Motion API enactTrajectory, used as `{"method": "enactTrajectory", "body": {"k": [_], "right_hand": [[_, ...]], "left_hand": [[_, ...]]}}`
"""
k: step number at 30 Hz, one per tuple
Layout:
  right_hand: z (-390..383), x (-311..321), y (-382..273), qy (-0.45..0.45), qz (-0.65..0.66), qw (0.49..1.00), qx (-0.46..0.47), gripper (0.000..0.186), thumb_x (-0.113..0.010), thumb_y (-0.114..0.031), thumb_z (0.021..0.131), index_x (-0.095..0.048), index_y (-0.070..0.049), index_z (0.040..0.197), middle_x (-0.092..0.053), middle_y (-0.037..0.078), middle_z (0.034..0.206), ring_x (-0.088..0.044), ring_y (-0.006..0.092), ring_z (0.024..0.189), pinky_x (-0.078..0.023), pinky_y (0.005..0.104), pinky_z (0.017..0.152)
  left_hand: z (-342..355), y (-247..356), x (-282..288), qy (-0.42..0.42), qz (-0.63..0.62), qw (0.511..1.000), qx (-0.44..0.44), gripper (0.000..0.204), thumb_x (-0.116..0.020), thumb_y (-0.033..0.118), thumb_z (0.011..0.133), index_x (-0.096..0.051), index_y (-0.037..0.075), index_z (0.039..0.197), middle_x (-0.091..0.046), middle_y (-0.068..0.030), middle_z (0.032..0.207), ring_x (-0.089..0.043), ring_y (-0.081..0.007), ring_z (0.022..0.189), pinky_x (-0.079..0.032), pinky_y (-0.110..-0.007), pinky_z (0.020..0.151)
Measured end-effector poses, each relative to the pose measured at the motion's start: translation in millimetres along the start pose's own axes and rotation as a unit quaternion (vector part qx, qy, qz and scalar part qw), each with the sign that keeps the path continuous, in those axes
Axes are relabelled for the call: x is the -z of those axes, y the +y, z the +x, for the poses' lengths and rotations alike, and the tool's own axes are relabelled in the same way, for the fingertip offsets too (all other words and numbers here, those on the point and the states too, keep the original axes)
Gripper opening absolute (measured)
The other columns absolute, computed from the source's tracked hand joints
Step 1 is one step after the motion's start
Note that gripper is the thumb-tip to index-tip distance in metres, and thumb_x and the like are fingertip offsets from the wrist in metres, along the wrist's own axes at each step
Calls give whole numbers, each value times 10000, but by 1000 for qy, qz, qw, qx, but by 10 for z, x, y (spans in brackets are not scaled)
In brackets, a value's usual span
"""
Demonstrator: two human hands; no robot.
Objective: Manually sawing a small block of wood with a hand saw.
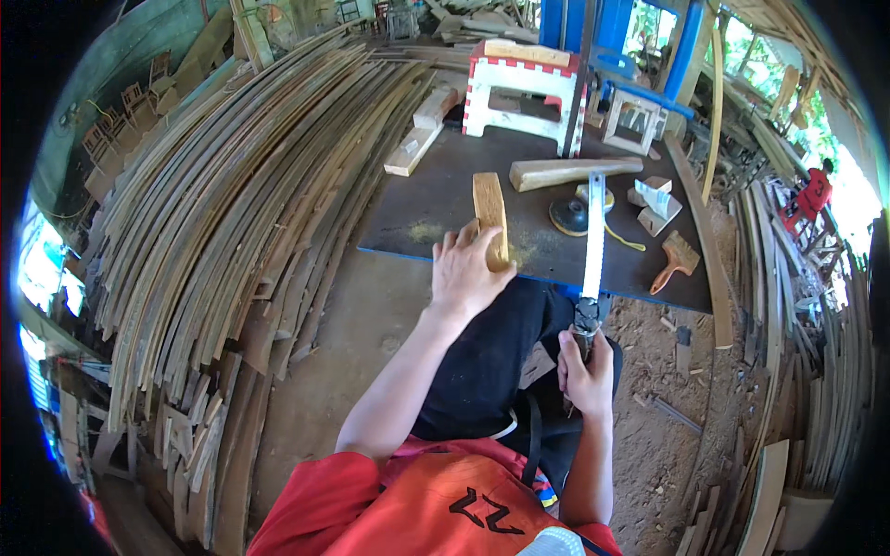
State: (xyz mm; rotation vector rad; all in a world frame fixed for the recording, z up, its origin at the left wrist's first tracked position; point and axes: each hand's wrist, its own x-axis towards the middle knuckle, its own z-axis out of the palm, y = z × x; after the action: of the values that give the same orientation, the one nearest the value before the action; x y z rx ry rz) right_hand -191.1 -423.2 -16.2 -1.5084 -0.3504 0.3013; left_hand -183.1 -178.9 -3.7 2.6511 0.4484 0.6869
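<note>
My left hand [468, 271] grips the near end of a short wooden block [489, 202], with the thumb and index finger on either side of it. The block lies on a dark low tabletop [422, 199], close to its near edge. My right hand [587, 372] is closed around the dark, wrapped handle of a hand saw [594, 243]. Its long, pale blade points away from me over the tabletop, right of the block and apart from it. Part of the saw's grip is hidden by my fingers.
On the tabletop are a long wooden piece [575, 172], a round dark disc [569, 216], a brush [676, 260] and small wood offcuts [655, 206]. A red-and-white stool [519, 93] stands at the back. Stacked boards [222, 176] fill the left; more planks [839, 287] lean at right.
</note>
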Motion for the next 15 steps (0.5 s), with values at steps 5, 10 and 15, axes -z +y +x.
{"method": "enactTrajectory", "body": {"k": [5,10,15], "right_hand": [[201,391,190,-9,-4,1000,-18,183,-669,-161,1019,-568,-47,918,-519,-50,703,-449,26,665,-362,239,574],[423,689,256,-48,-86,994,-37,160,-673,-143,1000,-596,-12,948,-557,0,711,-457,52,666,-384,277,578],[588,812,378,-52,-96,994,-19,132,-639,-141,1022,-600,-21,981,-525,-29,650,-445,39,571,-340,248,511]], "left_hand": [[51,-228,19,-8,-93,996,-5,731,-820,226,755,-528,132,1418,-627,-160,1378,-583,-406,1228,-442,-498,1083],[168,-459,169,-44,15,998,45,722,-721,93,814,-442,102,1479,-622,-168,1392,-580,-355,1269,-422,-495,1156],[335,-651,296,-25,9,999,22,615,-734,174,871,-505,73,1432,-625,-168,1377,-582,-356,1265,-410,-511,1131]]}}
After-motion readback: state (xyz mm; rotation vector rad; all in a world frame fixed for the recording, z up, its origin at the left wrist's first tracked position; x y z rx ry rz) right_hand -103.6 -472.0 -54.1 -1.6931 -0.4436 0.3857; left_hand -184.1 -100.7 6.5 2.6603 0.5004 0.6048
